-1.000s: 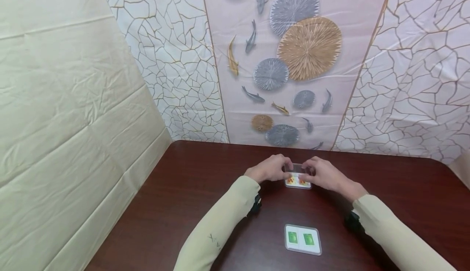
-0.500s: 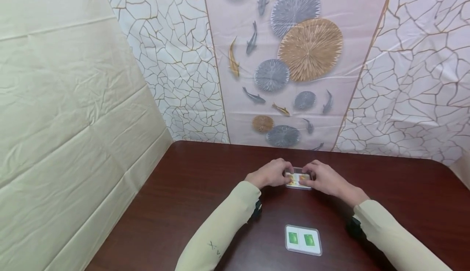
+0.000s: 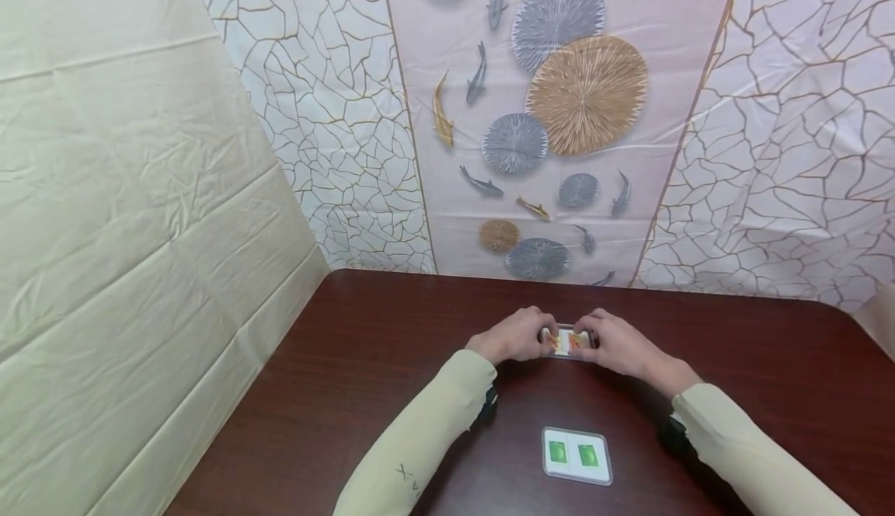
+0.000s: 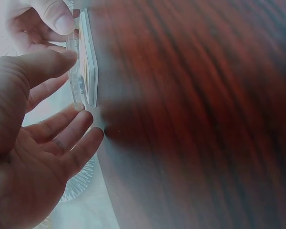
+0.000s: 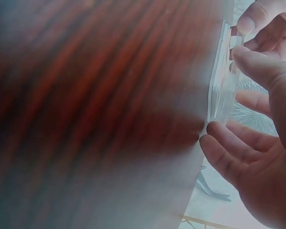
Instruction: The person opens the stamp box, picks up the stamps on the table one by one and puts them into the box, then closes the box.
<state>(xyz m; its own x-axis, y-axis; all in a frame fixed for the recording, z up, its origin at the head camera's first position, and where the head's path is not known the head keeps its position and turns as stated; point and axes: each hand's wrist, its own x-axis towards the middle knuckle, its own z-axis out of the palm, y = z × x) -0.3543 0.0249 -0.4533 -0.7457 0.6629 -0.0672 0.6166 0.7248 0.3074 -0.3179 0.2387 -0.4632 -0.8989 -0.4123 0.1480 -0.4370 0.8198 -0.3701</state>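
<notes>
Near the far edge of the table, a clear flat lid [image 4: 76, 93] is pinched between both hands, one at each end. My left hand [image 3: 513, 335] has its thumb on the near edge and fingers around the left end. On the right end, my right hand [image 3: 621, 345] grips it the same way. Just under the lid lies a shallow case base [image 4: 91, 71] bearing white cards with orange-yellow pictures [image 3: 565, 341]. Both wrist views show a slim gap between lid and base along part of the edge. The fingers cover the ends of the case.
Closer to me, a second clear case [image 3: 576, 456] with two green pictures on white lies flat on the dark reddish-brown table [image 3: 391, 392]. A patterned curtain [image 3: 559, 190] hangs behind the table, and a cream cloth [image 3: 161, 252] along its left side.
Both hands have come down slightly and toward me, bringing the clear lid lower and more in line over the base. The case with green pictures has stayed in place.
</notes>
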